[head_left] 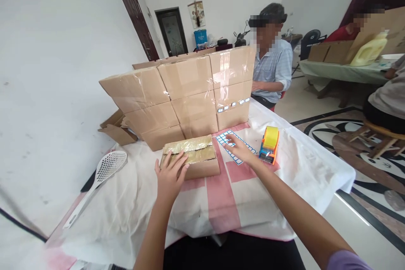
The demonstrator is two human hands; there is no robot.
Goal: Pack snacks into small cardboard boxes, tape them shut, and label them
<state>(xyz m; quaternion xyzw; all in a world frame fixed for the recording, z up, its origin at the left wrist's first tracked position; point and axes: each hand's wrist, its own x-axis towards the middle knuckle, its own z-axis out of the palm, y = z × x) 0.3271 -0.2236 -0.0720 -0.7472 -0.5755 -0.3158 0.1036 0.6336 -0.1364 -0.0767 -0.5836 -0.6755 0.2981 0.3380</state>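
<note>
My left hand (pixel 172 168) rests with spread fingers on top of a small cardboard box (pixel 202 168). Shiny tape covers the box's top, with a dark seam running across it. My right hand (pixel 237 148) is over a sheet of blue-bordered labels (pixel 236 158), its fingers apart and nothing visible in them. Whether its fingertips touch the sheet I cannot tell. Right of that hand stands an orange and blue tape dispenser (pixel 268 145) with a yellow roll. Behind the small box rises a wall of stacked, taped cardboard boxes (pixel 193 109); a row of small labels (pixel 233 105) sticks to its right part.
A white slotted ladle (pixel 109 166) lies at the table's left, near an open carton (pixel 117 128). The tablecloth (pixel 294 185) is white and pink. A person (pixel 274 63) sits beyond the boxes. Another table (pixel 341 69) at the right holds cartons and a yellowish jug (pixel 368 52).
</note>
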